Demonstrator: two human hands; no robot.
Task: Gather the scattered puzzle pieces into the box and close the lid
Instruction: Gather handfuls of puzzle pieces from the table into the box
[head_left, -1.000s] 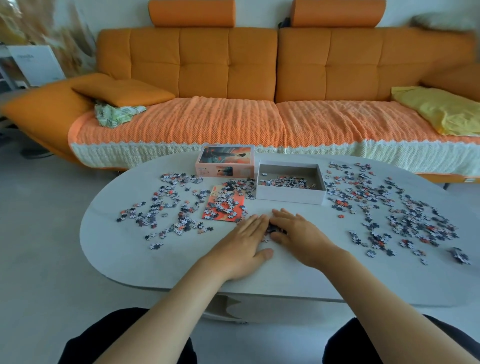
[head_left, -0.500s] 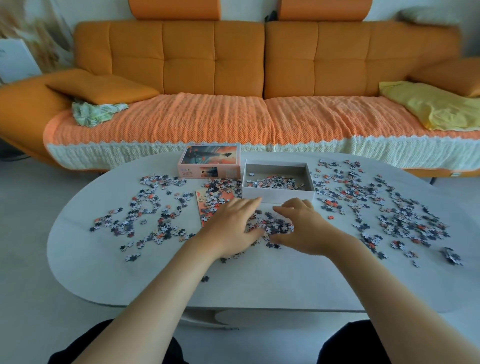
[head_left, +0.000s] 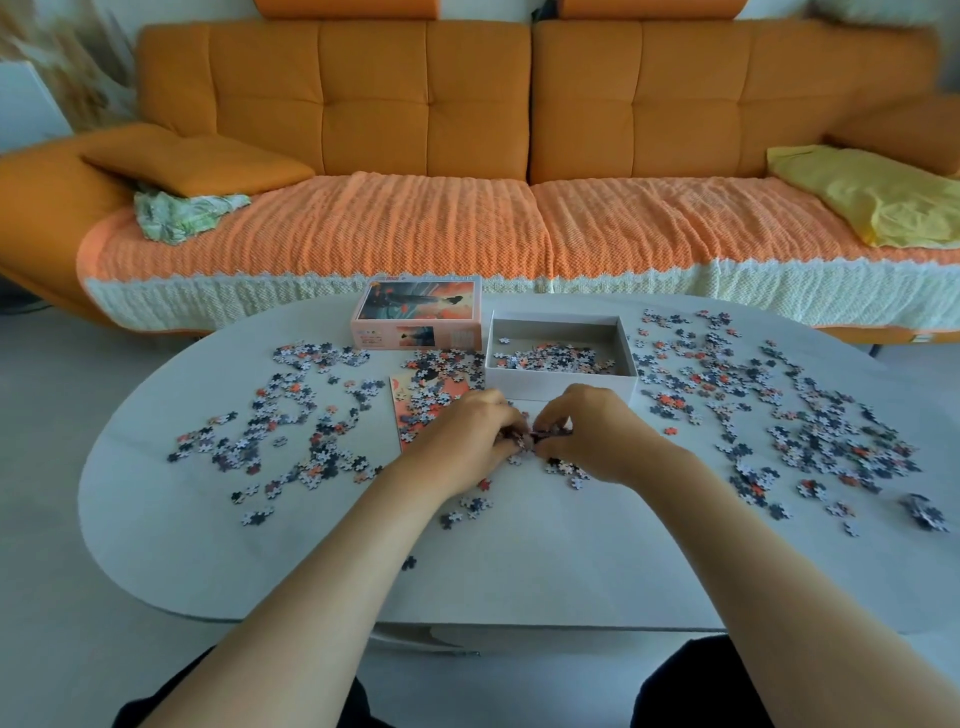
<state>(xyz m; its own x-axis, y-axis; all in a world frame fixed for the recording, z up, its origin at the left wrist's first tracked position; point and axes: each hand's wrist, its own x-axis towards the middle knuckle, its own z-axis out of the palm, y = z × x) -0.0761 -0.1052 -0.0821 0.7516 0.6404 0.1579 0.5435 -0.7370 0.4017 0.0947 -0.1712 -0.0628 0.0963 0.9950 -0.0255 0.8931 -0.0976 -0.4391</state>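
Gripping a heap (head_left: 531, 442) between left hand (head_left: 462, 441) and right hand (head_left: 597, 436), fingertips brought together and curled round it, low on the table (head_left: 519, 571). Just beyond the right hand, an open box (head_left: 561, 387) (a layer already inside). Beyond the left hand, touching the box, the lid (head_left: 415, 317), picture up. Loose pieces (head_left: 810, 436) strewn well right of the right hand and well left of the left, a few near the wrists. Under the left knuckles, an orange sheet (head_left: 415, 410).

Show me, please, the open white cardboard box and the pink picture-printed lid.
open white cardboard box (head_left: 530, 384): head view, front wall.
pink picture-printed lid (head_left: 415, 306): head view, printed top.
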